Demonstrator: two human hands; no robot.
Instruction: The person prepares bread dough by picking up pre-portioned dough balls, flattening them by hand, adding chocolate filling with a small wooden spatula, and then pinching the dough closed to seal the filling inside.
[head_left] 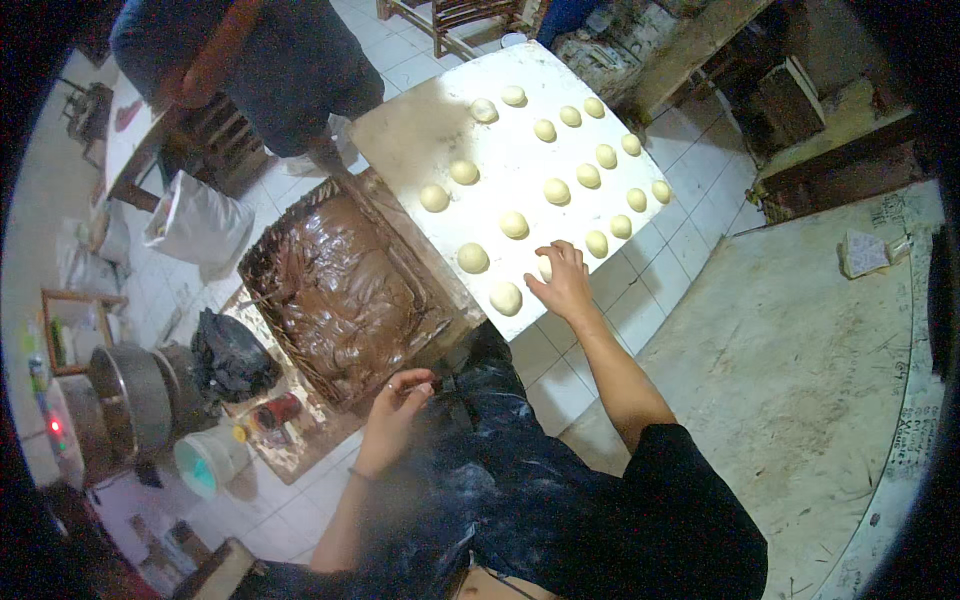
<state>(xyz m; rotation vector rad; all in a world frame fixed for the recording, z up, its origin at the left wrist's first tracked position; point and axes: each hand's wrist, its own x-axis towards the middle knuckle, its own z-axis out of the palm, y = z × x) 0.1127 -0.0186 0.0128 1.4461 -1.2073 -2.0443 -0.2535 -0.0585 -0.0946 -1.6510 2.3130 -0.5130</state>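
Rows of pale round dough balls lie on a white, floured tabletop. My right hand reaches over the table's near right edge. Its thumb and fingers are curled around one dough ball, which they partly cover. Another dough ball sits just left of that hand, close to the near edge. My left hand is held in front of my body, beside the near corner of a crate of glossy brown paste. Its fingers are bent toward the thumb; a small dark thing at the fingertips is unclear.
Across the table corner stands another person in dark clothes. To the left are a black plastic bag, a white bucket, large metal pots and a white sack. A worn, pale surface spreads at the right.
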